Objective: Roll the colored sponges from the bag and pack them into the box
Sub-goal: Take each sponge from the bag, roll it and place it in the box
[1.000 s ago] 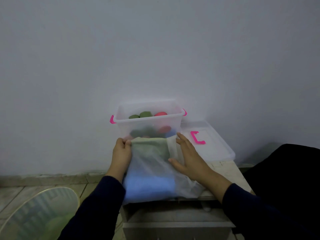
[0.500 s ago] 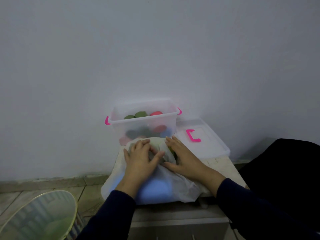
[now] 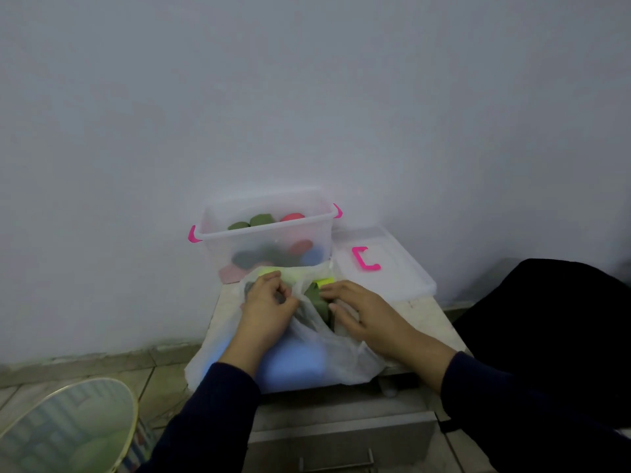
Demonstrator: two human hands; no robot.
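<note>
Foam feel: I am judging the green sponge (image 3: 316,298) at the bag mouth as light, soft and springy, so it should roll easily but may want to uncurl when let go.
Hold point: I would be taking it by a short edge sticking out of the bag, with thumb under and fingers over.
Bag: I am seeing a thin translucent plastic bag (image 3: 345,356) lying at lower centre of the frame on a small cabinet top (image 3: 428,315); it looks slippery and crinkly, likely to slide.
Bag contents: a large blue sponge (image 3: 290,363) is showing through the film, with yellow-green pieces (image 3: 323,283) near the opening.
Left hand: my left hand (image 3: 268,307) is curling its fingers around the bag film at the mouth.
Right hand: my right hand (image 3: 362,312) is lying with fingers fairly straight on the green sponge and bag edge; I cannot tell if it is pinching.
Box: the clear plastic box (image 3: 266,233) with pink latches is sitting just behind the bag, already holding green, red and blue rolls.
Lid: the box lid (image 3: 392,268) is lying to the right of the box.
</note>
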